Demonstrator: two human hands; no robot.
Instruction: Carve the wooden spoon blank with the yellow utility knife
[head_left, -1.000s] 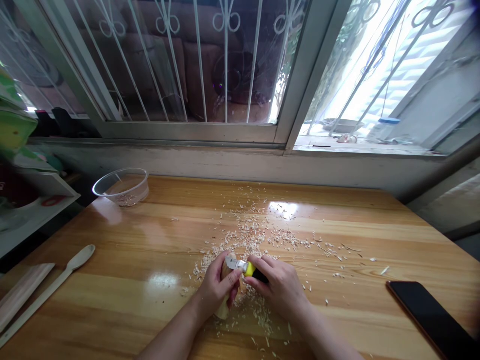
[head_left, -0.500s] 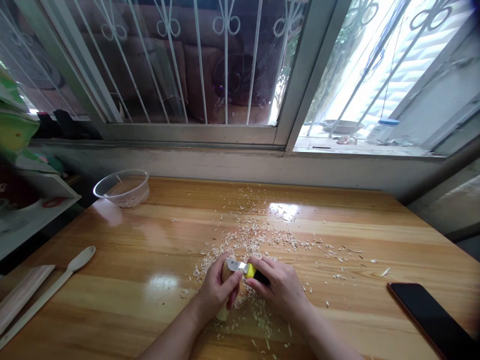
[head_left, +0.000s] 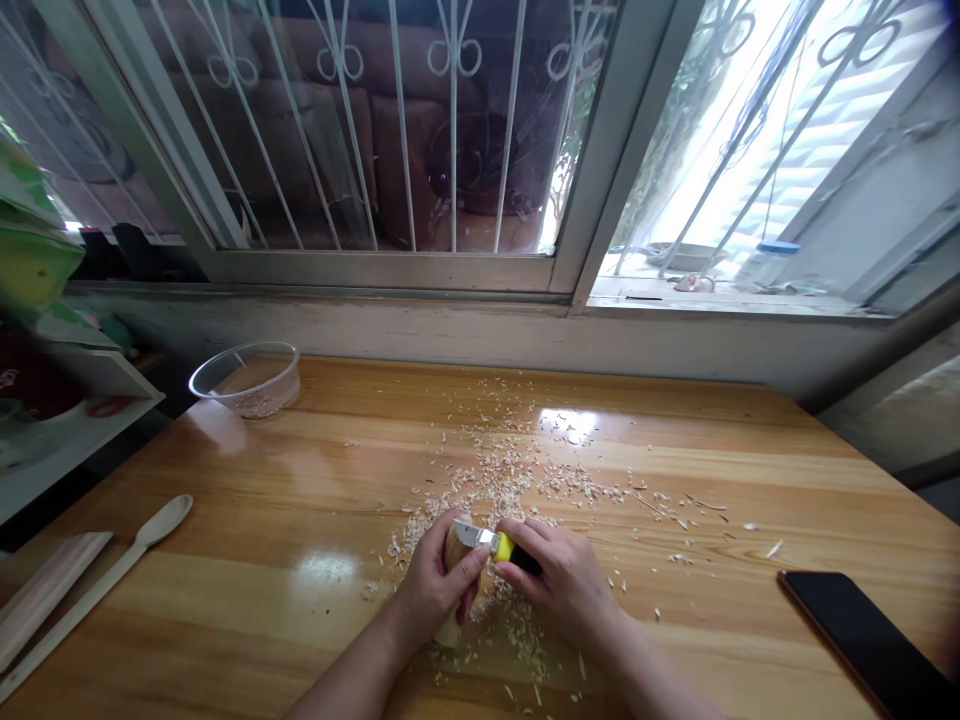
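My left hand (head_left: 429,588) is wrapped round a pale piece of wood (head_left: 448,630), whose lower end sticks out below the fingers; most of it is hidden. In my right hand (head_left: 564,577) is a utility knife (head_left: 503,547) with a yellow and black handle. Its silver blade lies across the upper end of the wood, and my left thumb rests close to the blade's base. Pale wood shavings (head_left: 499,485) are scattered on the table around and beyond both hands.
A clear plastic bowl (head_left: 247,382) stands at the table's back left. On the left lie a wooden spoon (head_left: 120,570) and a flat wood strip (head_left: 46,590). A phone (head_left: 862,635) lies at the right. Behind the wooden table (head_left: 300,500) is a barred window (head_left: 390,257).
Both hands, the wood and the knife keep nearly the same pose. The whole view has shifted very slightly, with the table things a little lower and to the right.
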